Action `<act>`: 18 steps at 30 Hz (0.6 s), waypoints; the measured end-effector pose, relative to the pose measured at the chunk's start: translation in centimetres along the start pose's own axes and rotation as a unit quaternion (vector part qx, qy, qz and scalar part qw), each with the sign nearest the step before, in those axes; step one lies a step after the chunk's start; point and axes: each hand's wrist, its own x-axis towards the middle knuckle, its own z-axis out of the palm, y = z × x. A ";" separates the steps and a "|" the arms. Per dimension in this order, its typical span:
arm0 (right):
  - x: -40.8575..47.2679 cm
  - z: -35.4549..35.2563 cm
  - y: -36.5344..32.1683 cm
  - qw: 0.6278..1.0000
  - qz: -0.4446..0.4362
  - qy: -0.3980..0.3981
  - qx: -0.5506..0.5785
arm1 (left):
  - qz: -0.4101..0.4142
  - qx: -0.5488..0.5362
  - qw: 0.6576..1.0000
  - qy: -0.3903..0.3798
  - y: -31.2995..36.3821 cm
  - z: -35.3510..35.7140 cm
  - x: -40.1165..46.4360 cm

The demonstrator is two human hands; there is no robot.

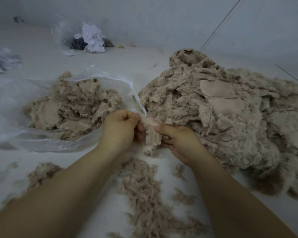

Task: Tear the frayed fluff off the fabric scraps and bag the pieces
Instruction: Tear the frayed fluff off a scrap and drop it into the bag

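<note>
Between my hands is a small beige fabric scrap (pixel 150 133) with frayed fluff. My left hand (pixel 122 126) pinches its upper left edge with curled fingers. My right hand (pixel 177 140) grips its right side, thumb on top. A large heap of beige fluffy scraps (pixel 222 114) lies to the right, touching my right hand. To the left, a clear plastic bag (pixel 41 141) lies open on the floor with a pile of beige pieces (pixel 72 107) in it. Torn fluff (pixel 141 191) is strewn below my hands.
The floor (pixel 41 52) is pale. At the back a second clear bag (pixel 91 38) holds white and dark scraps. Pale scraps (pixel 2 60) lie at the far left edge. A wall (pixel 179 18) rises behind, with a thin rod (pixel 220 24) leaning on it.
</note>
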 end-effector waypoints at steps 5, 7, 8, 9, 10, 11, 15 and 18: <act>0.1 0.4 -0.1 0.999 -0.020 0.032 0.026 | -0.034 0.141 0.977 -0.154 0.1 -0.7 -1.2; 0.0 0.4 -0.2 1.000 -0.022 0.014 0.015 | -0.027 0.156 0.970 -0.186 0.0 -0.8 -1.5; -0.1 0.5 -0.2 1.000 -0.023 -0.009 0.009 | -0.028 0.154 0.969 -0.190 0.1 -0.9 -1.7; -0.2 0.5 -0.3 0.999 -0.026 -0.030 0.004 | -0.032 0.147 0.969 -0.197 0.2 -0.9 -1.8; -0.3 0.5 -0.3 0.999 -0.027 -0.039 0.006 | -0.043 0.141 0.967 -0.207 0.3 -0.9 -1.8; -0.4 0.6 -0.4 0.999 -0.027 -0.035 0.012 | -0.056 0.141 0.963 -0.223 0.3 -1.0 -1.7; -0.3 0.7 -0.5 0.999 -0.033 0.023 0.025 | -0.089 0.237 0.906 -0.339 1.0 -2.5 -1.5; -0.3 0.7 -0.5 0.999 -0.032 0.018 0.028 | -0.084 0.270 0.878 -0.386 1.7 -3.3 -1.9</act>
